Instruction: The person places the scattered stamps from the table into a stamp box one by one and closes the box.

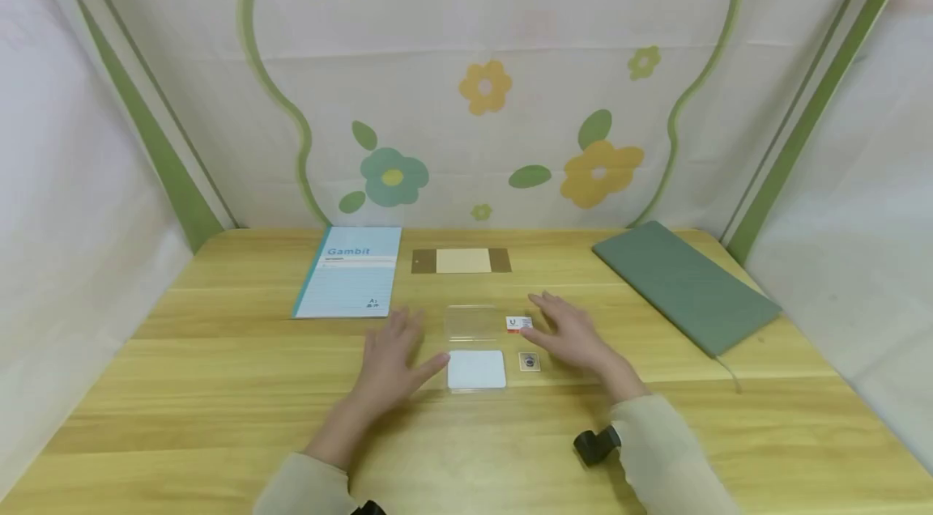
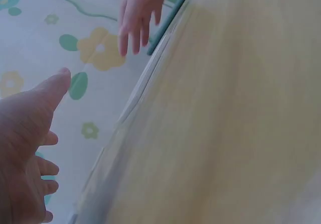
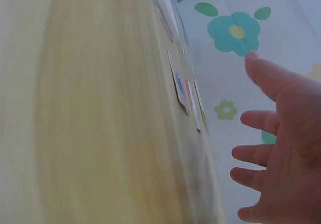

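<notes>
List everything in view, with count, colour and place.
Cloth hangings: count unclear, whitish with printed flowers, behind and beside the table
Table: one, yellowish wood, under everything
Lined-cover notebook: one, pale blue, back left
Strip: one, brown with cream middle, back centre
Book: one, dark green, right
Plastic rectangle: one, clear, centre
Pad: one, white, in front of the plastic rectangle
Card: one, white and red, by the right thumb
Square: one, pale with dark middle, right of the pad
Wrist devices: two, black, at the sleeves
Sleeves: two, beige, near edge
Left hand: one, bare, left of the pad
Right hand: one, bare, by the card
</notes>
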`<state>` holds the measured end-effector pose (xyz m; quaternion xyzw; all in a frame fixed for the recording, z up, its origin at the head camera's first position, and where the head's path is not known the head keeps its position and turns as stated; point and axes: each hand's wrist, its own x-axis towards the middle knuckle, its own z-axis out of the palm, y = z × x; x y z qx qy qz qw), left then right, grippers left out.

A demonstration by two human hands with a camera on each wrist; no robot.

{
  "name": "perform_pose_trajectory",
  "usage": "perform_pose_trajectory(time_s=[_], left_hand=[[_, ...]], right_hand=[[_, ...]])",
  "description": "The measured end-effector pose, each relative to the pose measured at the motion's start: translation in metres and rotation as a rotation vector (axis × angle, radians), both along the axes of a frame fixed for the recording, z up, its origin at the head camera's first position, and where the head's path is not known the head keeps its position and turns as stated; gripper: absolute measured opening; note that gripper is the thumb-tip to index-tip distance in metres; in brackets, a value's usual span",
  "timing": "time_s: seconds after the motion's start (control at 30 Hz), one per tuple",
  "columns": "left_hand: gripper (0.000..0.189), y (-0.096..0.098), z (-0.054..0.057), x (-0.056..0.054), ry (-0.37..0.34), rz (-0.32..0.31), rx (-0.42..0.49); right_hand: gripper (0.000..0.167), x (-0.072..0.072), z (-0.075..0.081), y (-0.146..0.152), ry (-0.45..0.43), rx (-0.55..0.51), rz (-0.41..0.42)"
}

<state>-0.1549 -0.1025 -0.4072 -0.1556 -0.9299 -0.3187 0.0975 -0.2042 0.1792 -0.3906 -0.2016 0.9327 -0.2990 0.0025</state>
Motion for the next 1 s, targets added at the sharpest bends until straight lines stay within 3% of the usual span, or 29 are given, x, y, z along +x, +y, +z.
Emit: perform_pose_trajectory(time_s=[0.1, 0.27, 0.47, 0.7, 1.0], left_hand=[[0.075, 0.004, -0.009, 0.0, -0.015, -0.042, 0.089], [0.072, 0.007, -0.02, 0.002, -0.063, -0.085, 0.136], [0.07, 0.008, -0.023, 0.003, -0.043, -0.107, 0.076], [0.066, 0.009, -0.025, 0.004, -0.019, -0.088, -0.029], [0.062, 0.01, -0.026, 0.005, -0.026, -0.086, -0.06]], right_hand=[[0.061, -0.004, -0.009, -0.002, -0.017, -0.075, -0.004], [0.054, -0.009, -0.025, -0.003, 0.008, -0.143, -0.08], [0.039, -0.01, -0.036, -0.007, 0.089, -0.149, -0.19], [0.029, -0.01, -0.039, -0.011, 0.114, -0.136, -0.204], [0.024, -0.009, -0.038, -0.012, 0.123, -0.095, -0.212]])
